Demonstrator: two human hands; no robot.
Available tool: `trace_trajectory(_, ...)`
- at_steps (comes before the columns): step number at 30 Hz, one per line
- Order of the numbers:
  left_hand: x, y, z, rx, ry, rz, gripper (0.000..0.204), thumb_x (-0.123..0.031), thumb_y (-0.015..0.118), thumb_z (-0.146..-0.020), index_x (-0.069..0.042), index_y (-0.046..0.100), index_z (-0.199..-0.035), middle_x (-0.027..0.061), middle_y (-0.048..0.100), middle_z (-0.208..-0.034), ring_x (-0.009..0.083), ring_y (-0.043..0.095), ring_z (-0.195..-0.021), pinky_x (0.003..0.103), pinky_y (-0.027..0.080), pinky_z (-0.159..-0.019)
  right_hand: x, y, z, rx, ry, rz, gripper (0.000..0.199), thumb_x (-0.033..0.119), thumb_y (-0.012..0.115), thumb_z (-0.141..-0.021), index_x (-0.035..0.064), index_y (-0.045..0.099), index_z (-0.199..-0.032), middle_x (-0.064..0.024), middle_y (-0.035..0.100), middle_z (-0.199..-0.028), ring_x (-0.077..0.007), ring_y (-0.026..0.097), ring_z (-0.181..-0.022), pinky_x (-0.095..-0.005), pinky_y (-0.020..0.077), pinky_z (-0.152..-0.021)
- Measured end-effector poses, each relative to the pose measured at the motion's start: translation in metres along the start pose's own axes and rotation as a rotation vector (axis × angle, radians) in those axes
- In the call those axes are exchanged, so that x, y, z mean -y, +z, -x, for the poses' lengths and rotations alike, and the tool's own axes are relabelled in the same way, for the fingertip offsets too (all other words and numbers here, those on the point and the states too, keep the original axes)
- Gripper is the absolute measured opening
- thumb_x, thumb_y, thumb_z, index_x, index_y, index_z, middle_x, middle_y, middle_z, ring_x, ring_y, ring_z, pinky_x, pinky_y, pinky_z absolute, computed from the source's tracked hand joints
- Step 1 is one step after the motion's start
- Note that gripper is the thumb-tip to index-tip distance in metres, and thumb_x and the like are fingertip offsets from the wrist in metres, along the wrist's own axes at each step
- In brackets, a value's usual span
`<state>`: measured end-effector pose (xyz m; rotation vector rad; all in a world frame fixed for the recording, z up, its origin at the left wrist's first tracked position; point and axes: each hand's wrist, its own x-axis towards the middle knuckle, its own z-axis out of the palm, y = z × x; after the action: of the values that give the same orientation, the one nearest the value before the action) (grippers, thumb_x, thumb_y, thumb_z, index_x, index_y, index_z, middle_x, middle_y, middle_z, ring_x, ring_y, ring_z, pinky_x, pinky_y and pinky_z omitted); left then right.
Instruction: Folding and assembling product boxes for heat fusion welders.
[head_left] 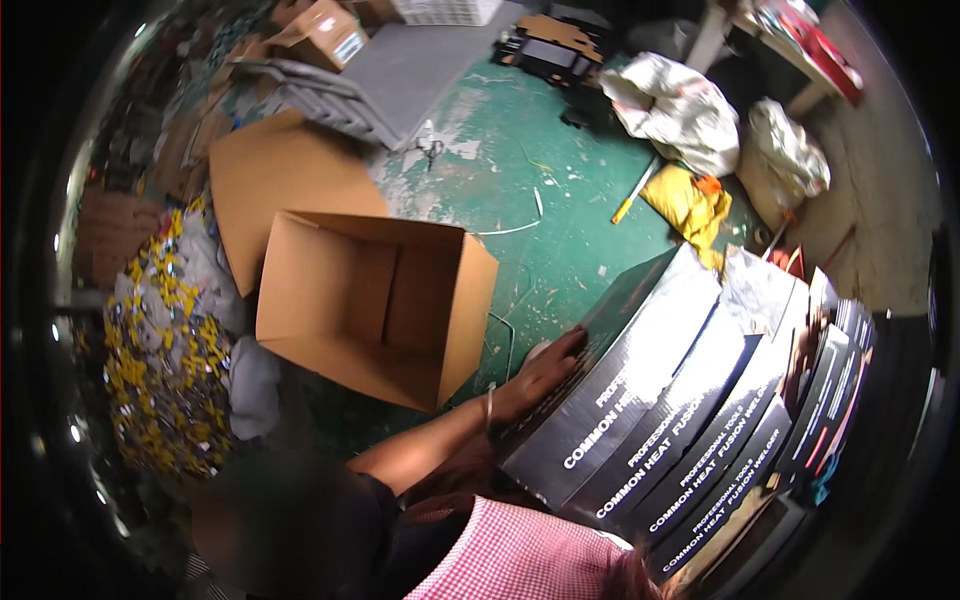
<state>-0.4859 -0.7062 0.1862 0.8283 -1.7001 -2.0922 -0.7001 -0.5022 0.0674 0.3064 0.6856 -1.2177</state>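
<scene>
My left hand (552, 368), with a thin bangle at the wrist, rests against the dark outer face of a black carton (620, 385). Its fingers look stretched out along that face, their tips partly in shade, and they do not wrap round it. Several similar glossy black cartons (705, 425) with white lettering lie packed against this one, toward the lower right. My right hand does not show. To the left of my hand, apart from it, an open brown cardboard box (470, 310) stands with its inside visible and nothing seen in it.
A flat cardboard sheet (285, 175) lies behind the brown box. Yellow-and-grey small pieces (165, 370) are heaped at left. White sacks (680, 110), yellow cloth (690, 205) and a stick (632, 195) are at far right. A grey panel (400, 75) and loose strapping (510, 230) are on the green floor.
</scene>
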Motion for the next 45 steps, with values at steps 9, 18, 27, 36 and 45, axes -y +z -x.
trace_trajectory(9, 0.04, -0.076, 0.179, -0.61, -0.072, 0.509, 0.073, -0.03, 0.053, -0.099, 0.0, 0.024, -0.159, 0.0166, 0.035, -0.16, 0.0249, 0.038, -0.143, 0.034, 0.033, -0.118, 0.0, 0.162, -0.089, 0.128, 0.361, 0.305, 0.071, 0.06, 0.044, -0.102, 0.0036, 0.051, -0.143, -0.0153, 0.067, -0.128, -0.0287, 0.068, -0.111, -0.0414, 0.0552, -0.099)
trace_trajectory(18, 0.058, -0.157, 0.287, -1.15, -0.017, 1.045, 0.08, -0.049, 0.051, -0.102, -0.004, 0.022, -0.161, 0.0138, 0.039, -0.158, 0.0239, 0.042, -0.141, 0.032, 0.035, -0.116, -0.077, 0.355, -0.269, 0.172, 0.612, 0.55, 0.071, 0.06, 0.046, -0.102, 0.0022, 0.052, -0.143, -0.0172, 0.066, -0.129, -0.0295, 0.067, -0.113, -0.0413, 0.0556, -0.098)
trace_trajectory(27, 0.206, -0.334, 0.326, -1.613, 0.146, 1.186, 0.077, -0.051, 0.047, -0.104, -0.003, 0.024, -0.16, 0.0155, 0.039, -0.159, 0.027, 0.042, -0.142, 0.035, 0.033, -0.118, -0.231, 0.405, -0.574, 0.355, 0.743, 0.866, 0.065, 0.055, 0.046, -0.104, 0.0056, 0.05, -0.146, -0.0121, 0.062, -0.137, -0.0261, 0.061, -0.123, -0.0377, 0.0489, -0.106)
trace_trajectory(36, 0.197, -0.417, 0.322, -1.821, -0.405, -0.393, 0.086, -0.049, 0.059, -0.097, 0.001, 0.026, -0.157, 0.0246, 0.027, -0.162, 0.0423, 0.031, -0.147, 0.052, 0.027, -0.12, -0.3, 0.401, -0.622, 0.745, 0.23, 1.417, 0.052, 0.03, 0.041, -0.11, 0.0046, 0.038, -0.155, -0.0082, 0.049, -0.153, -0.0244, 0.055, -0.129, -0.0346, 0.0421, -0.109)
trace_trajectory(45, 0.252, -0.28, 0.353, -1.673, -0.64, -0.196, 0.095, -0.02, 0.076, -0.083, 0.0, 0.022, -0.158, 0.0286, 0.032, -0.157, 0.0467, 0.038, -0.14, 0.051, 0.032, -0.117, -0.159, 0.316, -0.285, 0.494, -0.294, 2.233, 0.026, 0.009, 0.067, -0.092, 0.0044, 0.072, -0.117, -0.0171, 0.071, -0.117, -0.0348, 0.064, -0.117, -0.042, 0.0503, -0.101)
